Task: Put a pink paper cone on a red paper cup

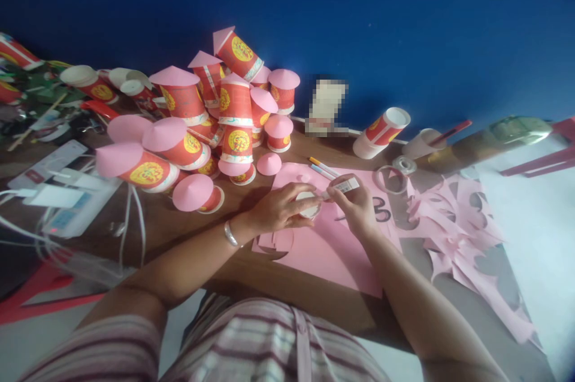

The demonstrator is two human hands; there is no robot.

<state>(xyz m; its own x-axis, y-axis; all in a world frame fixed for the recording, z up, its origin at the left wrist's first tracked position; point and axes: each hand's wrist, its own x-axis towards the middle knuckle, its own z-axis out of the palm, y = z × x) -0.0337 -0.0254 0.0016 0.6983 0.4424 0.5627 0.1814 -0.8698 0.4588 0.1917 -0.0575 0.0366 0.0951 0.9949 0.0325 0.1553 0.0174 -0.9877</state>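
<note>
My left hand (285, 208), with a silver bangle at the wrist, is wrapped round a small paper cup (309, 207), whose pale round end faces up. Pinched in my right hand (357, 208) is a small white tube (348, 185) with a printed label, perhaps glue. Its narrow tip touches or nearly touches the cup's edge; I cannot tell which. Both hands are above a pink paper sheet (332, 256) with dark marks drawn on it. Just left of them lies a small pink paper cone (269, 164). Several red cups with pink cone tops (236, 142) are stacked behind my left hand.
Pens (321, 169) lie behind my hands. Stacked cups (381, 130), a tape roll (404, 164) and a cup with a red pen (426, 142) stand back right. Pink paper scraps (458, 226) cover the right side. A power strip (81, 205) with cables sits left.
</note>
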